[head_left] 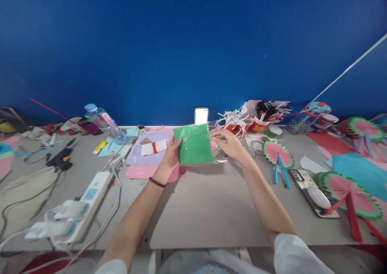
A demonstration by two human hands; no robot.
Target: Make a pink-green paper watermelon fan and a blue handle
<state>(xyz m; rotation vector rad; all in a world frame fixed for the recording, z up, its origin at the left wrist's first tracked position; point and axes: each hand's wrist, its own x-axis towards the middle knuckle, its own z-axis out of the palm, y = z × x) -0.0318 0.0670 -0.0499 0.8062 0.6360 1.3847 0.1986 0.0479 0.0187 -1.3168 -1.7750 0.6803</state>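
A square stack of green paper (195,145) in a clear plastic bag (219,159) is held up above the table, in the middle of the head view. My left hand (172,151) grips its left edge, thumb on the front and the other fingers hidden behind. On the opposite side, my right hand (228,143) has its thumb and forefinger pinched at the bag's loose transparent end. Behind that end, a bit of a pink paper fan shows through.
Left of the hands are purple paper (136,151), pink sheets (136,172), a bottle (105,122), a glue gun (62,157) and a power strip (93,199) with cables. To the right lie watermelon-coloured paper fans (278,153), a phone (298,176) under a mouse (319,197), and cups (258,124). A blue wall (193,52) stands behind.
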